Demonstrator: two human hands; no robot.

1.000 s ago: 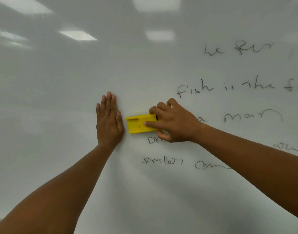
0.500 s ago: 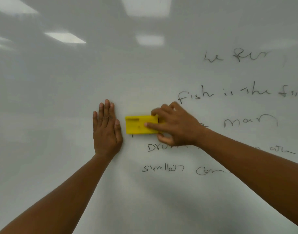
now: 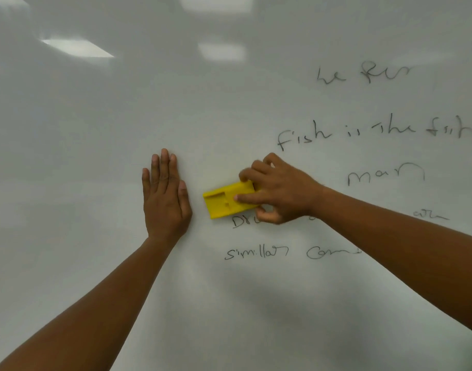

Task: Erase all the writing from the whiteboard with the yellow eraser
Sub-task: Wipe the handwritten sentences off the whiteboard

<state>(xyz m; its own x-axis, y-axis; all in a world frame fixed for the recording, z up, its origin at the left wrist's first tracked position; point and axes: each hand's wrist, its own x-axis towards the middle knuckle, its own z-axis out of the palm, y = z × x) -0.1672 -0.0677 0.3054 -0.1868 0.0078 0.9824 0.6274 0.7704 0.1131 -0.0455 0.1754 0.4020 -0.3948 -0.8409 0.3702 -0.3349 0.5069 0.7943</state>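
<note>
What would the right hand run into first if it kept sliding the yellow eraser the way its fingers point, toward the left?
Probably the left hand, pressed flat on the whiteboard just left of the yellow eraser. The right hand holds the eraser, whose leading edge would touch first; only bare board lies between them.

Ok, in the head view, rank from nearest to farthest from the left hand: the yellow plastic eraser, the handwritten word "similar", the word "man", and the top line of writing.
From the left hand:
1. Yellow plastic eraser, just to its right.
2. Handwritten word "similar", lower right.
3. Word "man", far right.
4. Top line of writing, upper right.
</note>
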